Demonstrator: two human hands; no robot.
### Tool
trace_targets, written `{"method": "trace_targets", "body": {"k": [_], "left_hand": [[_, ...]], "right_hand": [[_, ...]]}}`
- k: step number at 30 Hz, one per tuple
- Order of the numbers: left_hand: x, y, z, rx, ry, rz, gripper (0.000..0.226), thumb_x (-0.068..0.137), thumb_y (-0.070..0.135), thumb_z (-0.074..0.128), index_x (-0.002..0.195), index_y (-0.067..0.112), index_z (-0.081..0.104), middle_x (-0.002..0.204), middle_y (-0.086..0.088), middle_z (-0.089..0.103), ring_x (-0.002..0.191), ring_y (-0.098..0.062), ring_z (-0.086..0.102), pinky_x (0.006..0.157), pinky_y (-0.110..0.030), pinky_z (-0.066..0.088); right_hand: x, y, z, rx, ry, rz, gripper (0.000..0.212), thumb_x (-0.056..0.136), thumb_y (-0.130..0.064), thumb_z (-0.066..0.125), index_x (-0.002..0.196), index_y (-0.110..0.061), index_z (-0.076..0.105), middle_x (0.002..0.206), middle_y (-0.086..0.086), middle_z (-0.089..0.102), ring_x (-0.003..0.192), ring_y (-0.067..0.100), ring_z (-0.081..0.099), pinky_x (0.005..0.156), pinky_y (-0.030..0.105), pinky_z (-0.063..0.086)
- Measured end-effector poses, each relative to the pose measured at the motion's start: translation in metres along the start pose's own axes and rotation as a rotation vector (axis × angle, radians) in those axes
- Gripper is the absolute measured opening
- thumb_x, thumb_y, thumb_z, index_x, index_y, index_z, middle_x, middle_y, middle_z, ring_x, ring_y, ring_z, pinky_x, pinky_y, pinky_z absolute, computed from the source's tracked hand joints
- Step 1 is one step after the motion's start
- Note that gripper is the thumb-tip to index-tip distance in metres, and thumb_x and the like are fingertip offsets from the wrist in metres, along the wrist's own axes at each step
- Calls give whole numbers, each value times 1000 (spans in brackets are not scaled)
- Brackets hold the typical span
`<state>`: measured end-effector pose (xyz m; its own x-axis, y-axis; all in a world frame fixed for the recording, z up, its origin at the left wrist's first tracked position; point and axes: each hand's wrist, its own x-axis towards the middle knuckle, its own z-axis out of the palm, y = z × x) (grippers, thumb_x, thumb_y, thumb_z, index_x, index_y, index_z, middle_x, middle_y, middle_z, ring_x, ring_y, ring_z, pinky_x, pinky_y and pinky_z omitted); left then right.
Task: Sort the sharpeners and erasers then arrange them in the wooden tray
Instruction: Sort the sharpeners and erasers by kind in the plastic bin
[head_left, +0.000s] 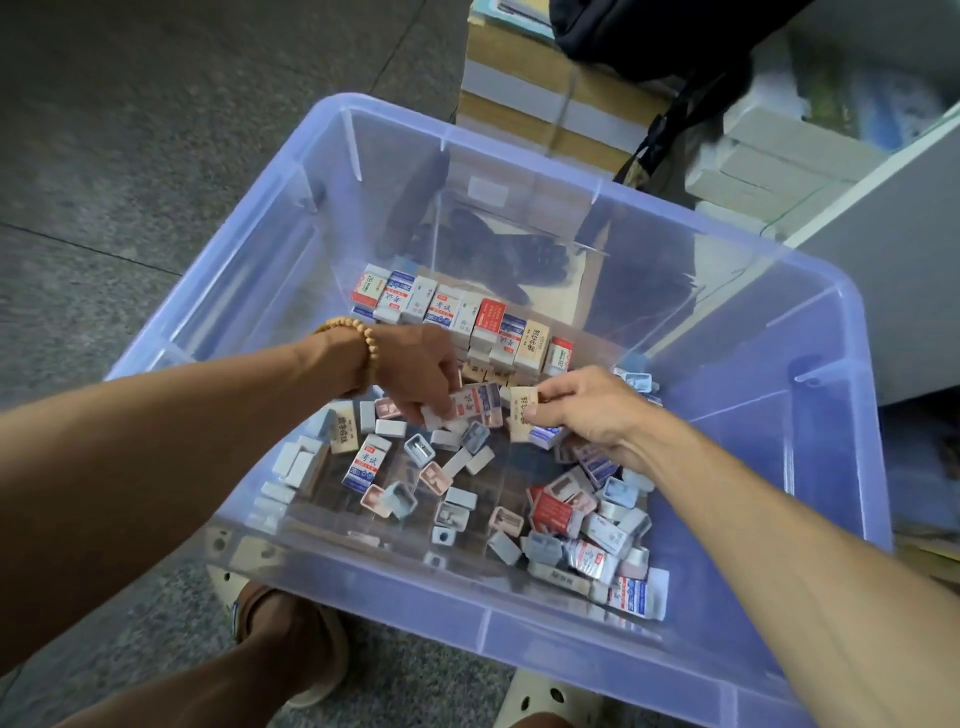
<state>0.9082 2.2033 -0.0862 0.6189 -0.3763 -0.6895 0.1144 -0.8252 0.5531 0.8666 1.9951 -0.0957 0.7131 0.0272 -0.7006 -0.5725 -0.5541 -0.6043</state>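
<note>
A clear blue plastic bin (810, 332) holds loose erasers in paper sleeves and small pastel sharpeners (420, 448). A row of erasers (467, 317) stands upright along the far side, on what looks like a wooden tray under the pile (587, 270). My left hand (415, 371), with a bead bracelet on the wrist, is shut on a blue-and-white eraser (475, 408). My right hand (587, 410) pinches a beige eraser (521, 413) between thumb and fingers. Both hands meet at the bin's middle.
The bin sits on a grey stone floor (130, 156). Behind it are stacked books and boxes (524, 104) and a black bag (665, 36). A white cabinet (893, 249) stands at the right. My sandalled foot (291, 639) is under the near edge.
</note>
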Motion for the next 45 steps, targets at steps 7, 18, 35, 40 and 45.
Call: {"method": "trace_targets", "body": {"k": [7, 18, 35, 40, 45], "left_hand": [[-5, 0, -10, -144, 88, 13, 23, 83, -2, 71, 105, 2, 70, 97, -15, 72, 73, -22, 72, 65, -28, 61], [-6, 1, -14, -142, 113, 8, 23, 81, 2, 73, 104, 6, 71, 94, -8, 74, 82, -22, 74, 72, -30, 61], [-8, 8, -12, -205, 101, 9, 27, 87, 7, 69, 113, 8, 63, 106, -10, 67, 80, -18, 71, 69, -25, 61], [-8, 8, -12, -236, 105, 20, 24, 86, 6, 70, 108, 9, 61, 105, -11, 67, 80, -20, 71, 70, -28, 61], [-8, 9, -11, -246, 104, 45, 26, 81, 7, 76, 101, 11, 60, 100, -10, 70, 79, -21, 73, 71, -30, 61]], "right_hand": [[12, -22, -4, 157, 324, -99, 19, 87, -10, 75, 82, -25, 65, 102, 2, 72, 92, 16, 70, 81, 28, 58], [40, -38, 18, 180, 538, -96, 10, 82, -22, 82, 78, -21, 73, 94, 0, 75, 86, 17, 69, 78, 33, 59], [17, -18, 2, 680, 547, 52, 22, 81, 6, 75, 89, -14, 67, 95, 12, 72, 83, 21, 73, 69, 27, 61], [29, -20, 8, 327, 584, 46, 20, 79, -9, 83, 75, -19, 66, 86, 1, 70, 84, 21, 71, 76, 38, 62], [36, -28, 11, 171, 572, 1, 20, 78, -23, 85, 70, -20, 67, 86, 1, 74, 80, 22, 73, 77, 42, 62]]}}
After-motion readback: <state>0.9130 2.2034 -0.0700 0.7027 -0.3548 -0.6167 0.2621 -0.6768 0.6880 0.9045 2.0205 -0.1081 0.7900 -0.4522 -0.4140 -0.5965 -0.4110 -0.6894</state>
